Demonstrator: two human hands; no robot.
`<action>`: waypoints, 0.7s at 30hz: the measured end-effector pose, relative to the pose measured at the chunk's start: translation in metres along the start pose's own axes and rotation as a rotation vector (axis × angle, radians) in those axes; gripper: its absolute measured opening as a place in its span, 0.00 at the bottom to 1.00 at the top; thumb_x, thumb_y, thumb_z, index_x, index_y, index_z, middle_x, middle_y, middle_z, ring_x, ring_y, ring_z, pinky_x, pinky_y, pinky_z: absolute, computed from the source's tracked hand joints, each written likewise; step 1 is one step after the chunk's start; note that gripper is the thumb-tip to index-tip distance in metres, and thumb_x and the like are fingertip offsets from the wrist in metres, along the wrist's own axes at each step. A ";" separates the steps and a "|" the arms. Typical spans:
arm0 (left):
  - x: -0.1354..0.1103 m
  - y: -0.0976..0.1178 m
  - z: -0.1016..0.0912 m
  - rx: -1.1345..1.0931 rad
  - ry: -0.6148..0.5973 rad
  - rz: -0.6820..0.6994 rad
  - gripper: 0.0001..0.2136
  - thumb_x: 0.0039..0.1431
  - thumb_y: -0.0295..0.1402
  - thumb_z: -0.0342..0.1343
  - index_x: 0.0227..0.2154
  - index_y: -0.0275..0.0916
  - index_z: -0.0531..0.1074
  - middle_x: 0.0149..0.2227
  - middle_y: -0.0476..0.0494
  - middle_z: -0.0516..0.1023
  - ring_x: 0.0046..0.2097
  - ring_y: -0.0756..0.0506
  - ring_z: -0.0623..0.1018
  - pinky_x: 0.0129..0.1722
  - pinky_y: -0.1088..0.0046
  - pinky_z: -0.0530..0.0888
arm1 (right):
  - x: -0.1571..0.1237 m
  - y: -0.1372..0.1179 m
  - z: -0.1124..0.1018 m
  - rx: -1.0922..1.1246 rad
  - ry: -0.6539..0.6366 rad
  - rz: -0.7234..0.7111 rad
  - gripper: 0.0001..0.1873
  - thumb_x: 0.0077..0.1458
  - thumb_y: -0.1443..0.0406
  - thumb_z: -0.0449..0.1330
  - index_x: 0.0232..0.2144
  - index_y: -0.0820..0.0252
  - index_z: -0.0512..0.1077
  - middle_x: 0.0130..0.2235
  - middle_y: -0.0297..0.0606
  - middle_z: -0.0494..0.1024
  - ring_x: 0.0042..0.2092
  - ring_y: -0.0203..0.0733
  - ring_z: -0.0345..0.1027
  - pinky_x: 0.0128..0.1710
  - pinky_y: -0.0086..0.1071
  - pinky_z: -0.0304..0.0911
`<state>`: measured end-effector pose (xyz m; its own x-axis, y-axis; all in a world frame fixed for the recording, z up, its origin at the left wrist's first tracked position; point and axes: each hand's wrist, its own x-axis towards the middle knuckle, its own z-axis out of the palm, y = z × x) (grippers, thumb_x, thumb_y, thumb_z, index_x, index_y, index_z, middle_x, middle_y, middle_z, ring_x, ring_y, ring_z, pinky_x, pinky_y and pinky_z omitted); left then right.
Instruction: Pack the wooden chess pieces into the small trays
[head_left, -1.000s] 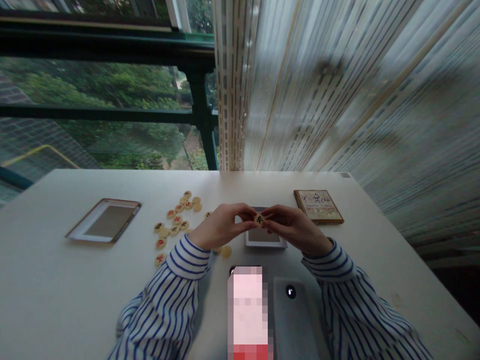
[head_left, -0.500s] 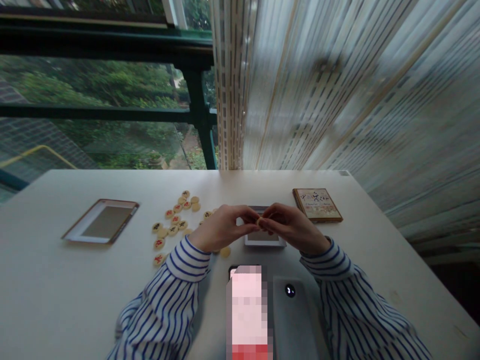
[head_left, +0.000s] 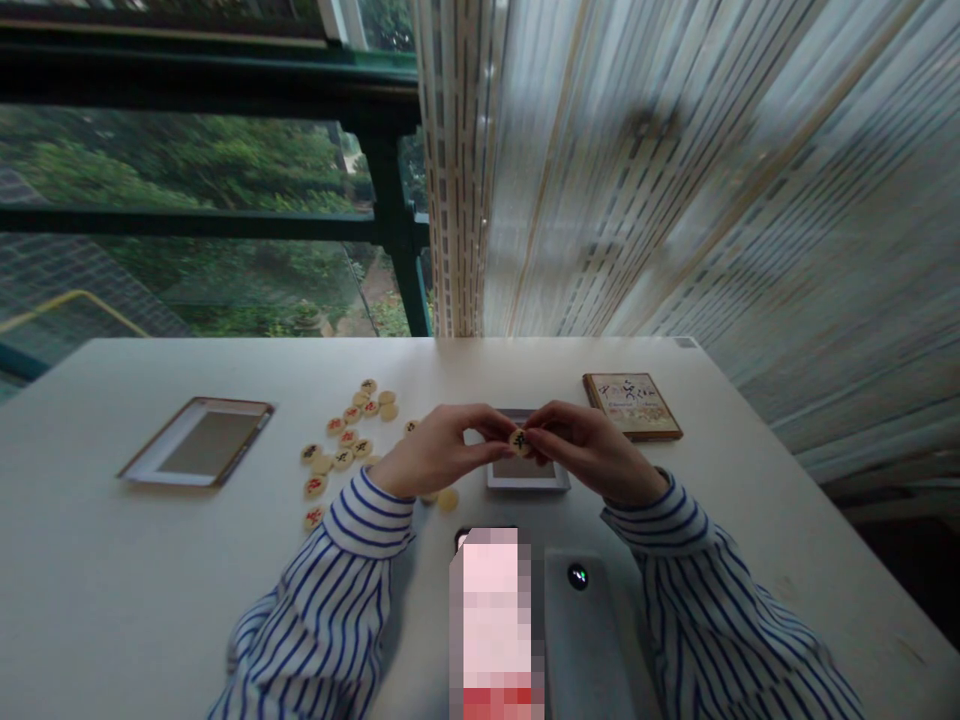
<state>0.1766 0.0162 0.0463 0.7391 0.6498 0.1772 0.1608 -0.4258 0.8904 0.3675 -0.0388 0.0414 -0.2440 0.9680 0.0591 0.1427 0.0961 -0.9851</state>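
My left hand point(head_left: 439, 452) and my right hand point(head_left: 589, 449) meet at mid-table, both pinching one round pale game piece point(head_left: 518, 438) with a black character on its face. The piece hangs just above a small white tray point(head_left: 525, 479), which the hands partly hide. Left of my left hand, several similar pieces point(head_left: 345, 442) with red or black characters lie scattered on the white table point(head_left: 112, 580). One more piece point(head_left: 448, 499) lies under my left wrist. Both arms wear blue-and-white striped sleeves.
A shallow box half with a brown rim point(head_left: 196, 441) lies at the left. A decorated box lid point(head_left: 631, 404) rests at the right. A phone point(head_left: 495, 620) and a grey device point(head_left: 589, 630) lie near me. Window and striped curtain stand behind the table.
The piece was turned between my fingertips: face up, then edge-on half a second ago, now face up again. My hands stayed over the tray.
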 end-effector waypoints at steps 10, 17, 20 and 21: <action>-0.001 0.003 -0.001 -0.024 0.003 -0.024 0.10 0.51 0.33 0.57 0.36 0.35 0.73 0.34 0.44 0.78 0.36 0.50 0.75 0.39 0.72 0.72 | -0.003 -0.005 -0.004 0.037 -0.051 0.001 0.12 0.50 0.62 0.59 0.35 0.64 0.69 0.31 0.38 0.75 0.31 0.32 0.69 0.31 0.30 0.66; -0.001 0.004 -0.001 -0.032 0.007 -0.017 0.11 0.51 0.34 0.57 0.37 0.35 0.73 0.34 0.45 0.78 0.36 0.50 0.75 0.40 0.73 0.72 | -0.004 -0.007 -0.005 -0.019 -0.074 -0.018 0.12 0.49 0.63 0.60 0.36 0.64 0.68 0.33 0.39 0.76 0.34 0.34 0.70 0.34 0.31 0.67; -0.002 0.004 -0.001 -0.029 0.006 -0.021 0.11 0.51 0.34 0.57 0.37 0.36 0.73 0.34 0.45 0.78 0.37 0.50 0.75 0.40 0.73 0.72 | -0.004 -0.005 -0.005 -0.029 -0.081 -0.040 0.12 0.49 0.64 0.61 0.37 0.64 0.68 0.33 0.38 0.76 0.33 0.33 0.70 0.33 0.29 0.67; -0.002 0.004 -0.001 -0.030 0.006 -0.024 0.11 0.51 0.34 0.57 0.37 0.36 0.73 0.34 0.45 0.78 0.37 0.50 0.75 0.40 0.73 0.72 | -0.004 -0.005 -0.005 -0.035 -0.080 -0.047 0.12 0.49 0.64 0.61 0.37 0.64 0.68 0.33 0.38 0.76 0.33 0.33 0.70 0.33 0.29 0.67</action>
<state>0.1752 0.0143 0.0505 0.7315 0.6633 0.1582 0.1585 -0.3911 0.9066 0.3731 -0.0422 0.0468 -0.3267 0.9408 0.0905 0.1623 0.1502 -0.9753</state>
